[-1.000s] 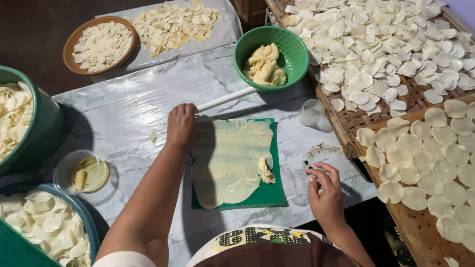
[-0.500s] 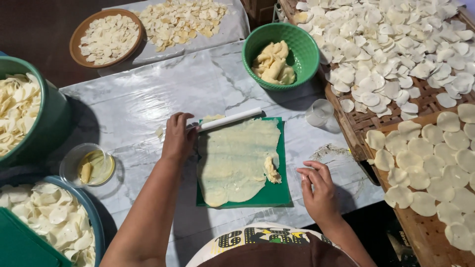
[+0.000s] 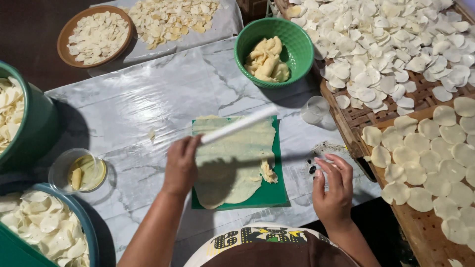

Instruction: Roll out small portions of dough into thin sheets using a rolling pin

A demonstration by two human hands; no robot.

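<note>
Head view, looking straight down: the left hand sits just left of centre, fingers wrapped round the near end of a white rolling pin. The pin runs up and to the right, lying tilted across the top of a thin pale sheet of dough. That sheet covers most of a green cutting mat in the middle of the frame, with a small crumpled scrap of dough on its right edge. The mat lies on a counter covered in marbled plastic.

The right hand is at lower right of centre, apart from the mat, fingers loosely spread and curled over the counter's edge; it grips nothing that I can see.

Above the mat a green bowl holds lumps of yellowish dough. A clear plastic cup stands between that bowl and the mat's upper right corner. Along the right side a woven bamboo tray is covered with round white dough discs. At upper left a brown dish holds small cut pieces. At the left edge stand a dark green bucket and a small clear dish of oil, and a blue-rimmed basin of pale chips fills the lower left corner.
</note>
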